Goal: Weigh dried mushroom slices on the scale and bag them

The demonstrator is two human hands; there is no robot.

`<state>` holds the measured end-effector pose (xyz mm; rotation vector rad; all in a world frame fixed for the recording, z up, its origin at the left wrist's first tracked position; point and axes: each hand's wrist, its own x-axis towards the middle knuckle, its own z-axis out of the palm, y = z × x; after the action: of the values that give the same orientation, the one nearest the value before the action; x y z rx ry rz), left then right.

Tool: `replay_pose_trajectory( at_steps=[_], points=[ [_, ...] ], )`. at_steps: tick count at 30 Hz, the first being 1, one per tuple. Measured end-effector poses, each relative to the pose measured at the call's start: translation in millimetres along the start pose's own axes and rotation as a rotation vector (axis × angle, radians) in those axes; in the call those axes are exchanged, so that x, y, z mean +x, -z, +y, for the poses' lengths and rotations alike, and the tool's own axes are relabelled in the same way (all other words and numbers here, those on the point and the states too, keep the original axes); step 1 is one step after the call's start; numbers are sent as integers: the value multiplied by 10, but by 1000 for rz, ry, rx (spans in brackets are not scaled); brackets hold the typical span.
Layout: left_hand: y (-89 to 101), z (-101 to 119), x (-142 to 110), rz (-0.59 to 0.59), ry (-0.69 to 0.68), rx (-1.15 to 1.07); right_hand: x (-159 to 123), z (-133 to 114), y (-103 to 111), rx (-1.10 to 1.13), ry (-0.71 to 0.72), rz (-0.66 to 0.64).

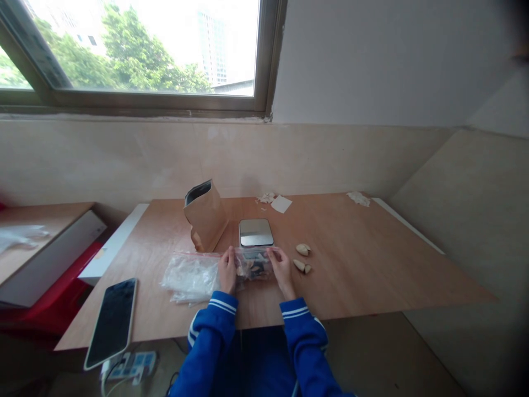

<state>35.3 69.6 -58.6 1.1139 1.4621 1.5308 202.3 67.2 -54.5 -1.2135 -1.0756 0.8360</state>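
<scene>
Between my two hands is a clear zip bag (255,263) with small dark and tan pieces inside, too small to name. My left hand (227,271) pinches its upper left corner, and my right hand (281,270) pinches the upper right corner. Just beyond the bag lies a flat kitchen scale (256,232) with a silver top. Under and beside my left hand sits a pile of empty clear zip bags (192,275). To the right of my right hand rest two pale, shell-like pieces, one farther back (303,250) and one nearer (302,267).
A brown paper bag (206,216) stands open behind the pile. A tablet (111,322) lies at the left table edge, above a power strip (134,364). White paper (281,204) and scraps (266,197) are at the back, more crumpled paper (359,198) at the back right.
</scene>
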Motion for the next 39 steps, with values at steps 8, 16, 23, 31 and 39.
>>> replay_pose_trajectory(
  at_steps=[8,16,23,31,39],
  points=[
    [16,-93,-17,-124,-21,-101,-23,150,31,-51,4,180],
    [13,-101,-9,-73,-48,-102,-53,130,51,-118,43,114],
    [16,-96,-13,-56,-26,-154,-39,206,54,-97,45,171],
    [41,-91,-21,-41,-36,-128,-20,212,54,-111,48,172],
    [66,-81,-31,-20,-35,-76,-3,285,49,-88,56,212]
  ],
)
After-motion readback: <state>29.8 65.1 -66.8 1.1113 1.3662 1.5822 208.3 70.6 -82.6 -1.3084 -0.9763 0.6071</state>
